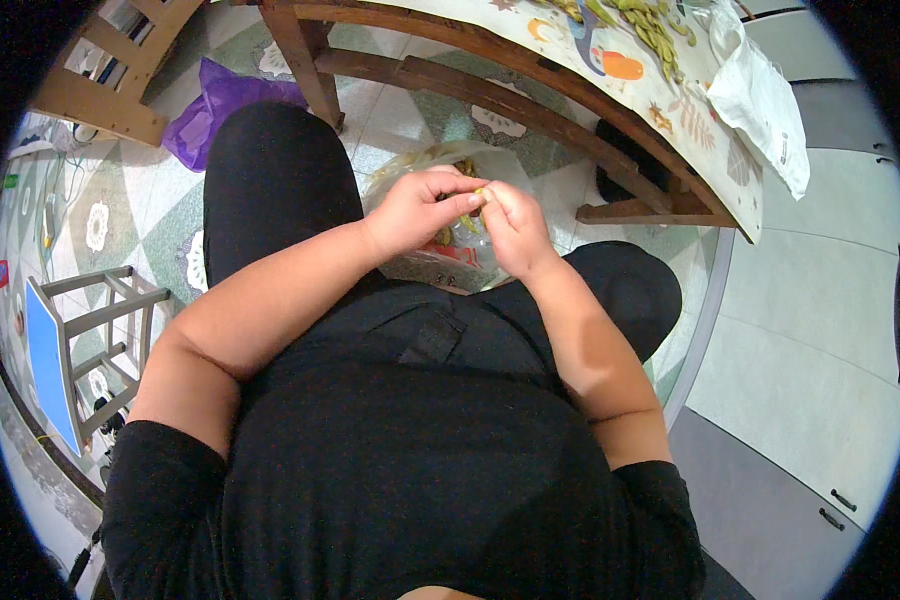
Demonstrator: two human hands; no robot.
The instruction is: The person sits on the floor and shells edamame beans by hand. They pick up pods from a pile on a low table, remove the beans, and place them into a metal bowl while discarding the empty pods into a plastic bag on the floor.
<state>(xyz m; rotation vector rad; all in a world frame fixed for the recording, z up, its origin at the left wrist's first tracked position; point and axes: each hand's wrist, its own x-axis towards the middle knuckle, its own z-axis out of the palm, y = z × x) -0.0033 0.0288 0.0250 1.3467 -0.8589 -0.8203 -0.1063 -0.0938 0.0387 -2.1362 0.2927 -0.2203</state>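
Between my legs, both hands meet over a clear plastic bag (400, 170) on the floor. My left hand (422, 210) is closed, its thumb and fingers pinching a small yellow-green bean pod (483, 192). From the other side my right hand (515, 232) grips the same pod, thumb against it. Only a bit of the pod shows between the fingertips. Inside the bag lie yellowish pods (462, 236), partly hidden by my hands. More green bean pods (655, 38) are heaped on the table ahead to the right.
A wooden table (510, 100) with a patterned cover stands ahead, a white plastic bag (760, 105) hanging over its right end. A purple bag (215, 105) lies beyond my left knee. At left is a blue-topped stool (52, 365); pale cabinets (800, 290) line the right.
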